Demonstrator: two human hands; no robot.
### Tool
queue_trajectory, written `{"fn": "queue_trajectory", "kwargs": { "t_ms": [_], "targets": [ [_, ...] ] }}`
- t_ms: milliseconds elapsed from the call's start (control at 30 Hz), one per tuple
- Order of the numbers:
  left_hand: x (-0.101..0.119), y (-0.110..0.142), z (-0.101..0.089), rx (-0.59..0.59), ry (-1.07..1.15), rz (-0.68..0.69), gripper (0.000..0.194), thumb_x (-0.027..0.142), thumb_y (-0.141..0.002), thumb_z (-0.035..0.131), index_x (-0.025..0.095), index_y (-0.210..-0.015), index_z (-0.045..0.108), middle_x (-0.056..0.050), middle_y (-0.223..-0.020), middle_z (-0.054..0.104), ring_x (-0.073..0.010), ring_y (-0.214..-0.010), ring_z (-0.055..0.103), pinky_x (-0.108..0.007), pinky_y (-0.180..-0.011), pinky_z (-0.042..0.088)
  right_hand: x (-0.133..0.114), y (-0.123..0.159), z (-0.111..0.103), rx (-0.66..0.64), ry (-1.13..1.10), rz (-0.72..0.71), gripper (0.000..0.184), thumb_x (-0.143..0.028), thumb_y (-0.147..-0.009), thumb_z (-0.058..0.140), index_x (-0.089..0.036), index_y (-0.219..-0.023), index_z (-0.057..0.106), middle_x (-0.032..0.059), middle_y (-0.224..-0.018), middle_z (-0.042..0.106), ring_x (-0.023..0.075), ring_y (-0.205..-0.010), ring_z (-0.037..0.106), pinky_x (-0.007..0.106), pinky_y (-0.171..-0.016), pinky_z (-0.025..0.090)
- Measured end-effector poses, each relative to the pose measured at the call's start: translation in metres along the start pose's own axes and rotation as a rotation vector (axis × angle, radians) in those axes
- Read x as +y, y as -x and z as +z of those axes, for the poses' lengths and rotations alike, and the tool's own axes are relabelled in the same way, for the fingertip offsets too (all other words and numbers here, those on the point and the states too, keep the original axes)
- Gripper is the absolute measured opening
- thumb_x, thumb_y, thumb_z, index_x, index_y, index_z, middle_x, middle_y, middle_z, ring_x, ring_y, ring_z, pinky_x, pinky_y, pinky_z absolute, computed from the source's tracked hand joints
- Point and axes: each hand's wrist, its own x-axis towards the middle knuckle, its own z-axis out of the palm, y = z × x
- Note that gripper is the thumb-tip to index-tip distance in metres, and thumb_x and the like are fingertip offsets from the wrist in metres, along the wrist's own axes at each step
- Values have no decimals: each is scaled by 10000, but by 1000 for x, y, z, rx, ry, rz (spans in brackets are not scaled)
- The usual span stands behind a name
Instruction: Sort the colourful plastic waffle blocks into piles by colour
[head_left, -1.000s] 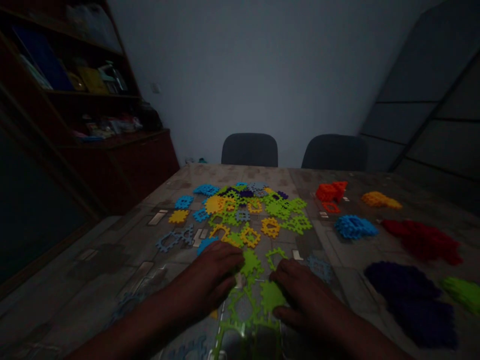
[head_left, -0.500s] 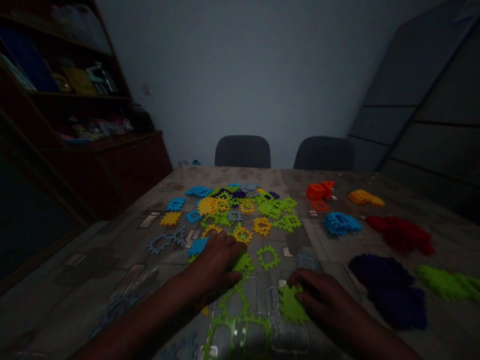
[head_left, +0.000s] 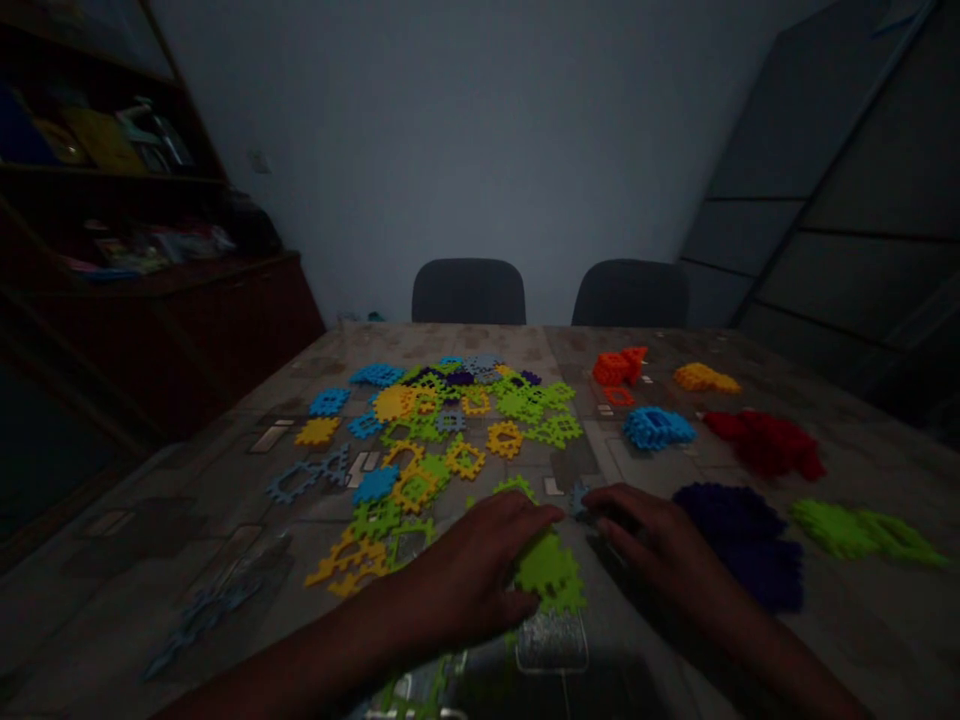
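Observation:
My left hand (head_left: 499,560) is closed on a lime-green toothed interlocking tile (head_left: 551,575), fingers over its far edge and thumb on the near side. Another green tile (head_left: 516,486) shows partly behind those fingers. My right hand (head_left: 649,540) has its fingertips closed at a grey toothed tile (head_left: 579,498), which the fingers mostly cover. Under my left forearm lie joined green frames (head_left: 409,540), partly hidden. Beside them are yellow frame tiles (head_left: 349,562) and a blue tile (head_left: 375,484).
Mixed tiles (head_left: 450,400) spread over the table's middle. Stacks sorted by colour stand at the right: orange (head_left: 619,367), yellow (head_left: 705,378), blue (head_left: 658,428), red (head_left: 769,442), dark purple (head_left: 742,545) and green (head_left: 862,530). Grey tiles (head_left: 202,615) lie left. Two chairs (head_left: 469,292) face me.
The solid green tile has passed from my right hand to my left, which has moved right. My right hand has gone forward to the grey tile. The view has shifted slightly.

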Motion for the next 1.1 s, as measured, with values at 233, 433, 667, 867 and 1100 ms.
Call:
{"fn": "queue_trajectory", "kwargs": {
  "t_ms": [233, 433, 667, 867, 1100],
  "targets": [
    [-2, 1, 0, -16, -29, -18, 812, 142, -781, 825, 244, -1455, 385, -114, -1460, 464, -323, -1344, 417, -505, -1150, 367, 0, 10, 6, -91, 72, -37, 326, -254, -939, 530, -196, -1245, 623, 131, -1254, 663, 270, -1169, 603, 465, -1014, 467],
    [-26, 54, -23, 25, -24, -60, 377, 276, -965, 608, 300, -1332, 526, -59, -1343, 558, -272, -1256, 501, -463, -1103, 414, -10, 9, 30, -360, 135, -138, 777, -179, -709, 783, -172, -1424, 480, 155, -1436, 537, 319, -1288, 481, 516, -1081, 387],
    [-9, 69, -3, -60, -88, -52, 785, 275, -749, 858, 324, -1395, 415, -43, -1305, 542, -297, -1189, 489, -447, -1040, 433, -9, 9, 42, -291, 149, -154, 704, -90, -757, 701, -194, -1417, 475, 144, -1372, 577, 304, -1235, 515, 507, -1055, 415],
    [-7, 64, 7, -55, -123, 13, 843, 204, -743, 853, 320, -1423, 368, -54, -1226, 567, -288, -1139, 508, -549, -1141, 284, -14, 17, 31, -315, 176, -152, 732, -70, -730, 720, -228, -1410, 499, 139, -1378, 574, 323, -1249, 527, 526, -1046, 443],
    [-26, 75, -29, 168, -73, -117, 422, 411, -1003, 564, 321, -1401, 457, -74, -1318, 565, -281, -1221, 510, -504, -1112, 387, -7, 23, 26, -322, 189, -168, 764, -103, -718, 772, -278, -1412, 503, 110, -1373, 578, 325, -1217, 544, 508, -1024, 469]
  ]
}}
